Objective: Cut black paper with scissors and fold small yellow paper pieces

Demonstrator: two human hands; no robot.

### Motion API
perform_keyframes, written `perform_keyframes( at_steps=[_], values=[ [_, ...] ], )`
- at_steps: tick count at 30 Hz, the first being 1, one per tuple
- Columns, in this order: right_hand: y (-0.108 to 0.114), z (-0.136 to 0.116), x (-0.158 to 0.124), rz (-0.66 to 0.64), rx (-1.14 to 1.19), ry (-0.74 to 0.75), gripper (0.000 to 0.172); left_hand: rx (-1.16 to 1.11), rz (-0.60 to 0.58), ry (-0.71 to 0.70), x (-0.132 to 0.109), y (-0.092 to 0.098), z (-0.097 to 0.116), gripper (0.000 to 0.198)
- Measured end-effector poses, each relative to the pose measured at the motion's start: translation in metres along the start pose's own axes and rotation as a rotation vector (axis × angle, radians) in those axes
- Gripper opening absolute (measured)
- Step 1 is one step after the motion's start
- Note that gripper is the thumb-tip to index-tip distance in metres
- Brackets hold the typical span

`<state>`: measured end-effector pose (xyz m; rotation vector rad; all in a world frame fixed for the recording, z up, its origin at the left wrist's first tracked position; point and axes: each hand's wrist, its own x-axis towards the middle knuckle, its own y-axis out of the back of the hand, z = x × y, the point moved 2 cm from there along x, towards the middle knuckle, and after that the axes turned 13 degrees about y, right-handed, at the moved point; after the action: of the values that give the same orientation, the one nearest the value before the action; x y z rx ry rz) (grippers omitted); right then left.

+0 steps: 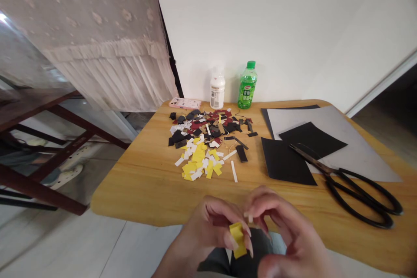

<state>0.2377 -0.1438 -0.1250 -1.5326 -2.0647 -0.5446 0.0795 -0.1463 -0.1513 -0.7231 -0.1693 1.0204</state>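
Low in the view, past the near edge of the table, my left hand (203, 228) pinches a small yellow paper piece (239, 239) between thumb and fingers. The piece looks folded or creased at its top. My right hand (293, 234) is close beside it, fingers bent and thumb held apart, with nothing visible in it. Its fingertips are near the left hand's fingers; whether they touch is unclear. On the table ahead lie loose yellow and white paper pieces (197, 160), and behind them a heap of black, dark red and white scraps (211, 128).
Large black-handled scissors (355, 191) lie at right, across black paper squares (286, 163) and a grey sheet (361, 156) on the wooden table (140, 191). A pink phone (185, 103), white bottle (217, 92) and green drink bottle (246, 89) are by the wall.
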Motion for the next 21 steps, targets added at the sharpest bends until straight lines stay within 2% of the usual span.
perform_keyframes(
  at_steps=[5, 10, 14, 16, 17, 19, 21],
  values=[
    [0.011, -0.003, 0.015, -0.12, -0.019, -0.072, 0.018, 0.05, -0.068, 0.211, 0.001, 0.013, 0.014, 0.043],
    [0.007, -0.001, 0.026, -0.243, 0.044, -0.161, 0.021, 0.018, -0.083, 0.259, 0.006, 0.025, 0.015, 0.061],
    [0.009, 0.001, 0.028, -0.291, -0.018, -0.199, 0.012, 0.165, -0.079, 0.35, 0.008, 0.024, 0.025, 0.062],
    [0.01, 0.003, 0.026, -0.229, -0.036, -0.219, 0.018, 0.236, -0.062, 0.342, 0.006, 0.02, 0.031, 0.057],
    [0.009, 0.005, 0.024, -0.156, -0.007, -0.243, 0.023, 0.265, -0.042, 0.295, 0.004, 0.017, 0.034, 0.054],
    [0.005, 0.009, 0.018, 0.049, 0.098, -0.316, 0.034, 0.362, 0.053, 0.11, 0.0, 0.013, 0.035, 0.051],
    [-0.004, 0.014, 0.01, 0.258, 0.183, -0.383, 0.044, 0.574, 0.218, -0.17, -0.005, 0.011, 0.032, 0.048]
  ],
)
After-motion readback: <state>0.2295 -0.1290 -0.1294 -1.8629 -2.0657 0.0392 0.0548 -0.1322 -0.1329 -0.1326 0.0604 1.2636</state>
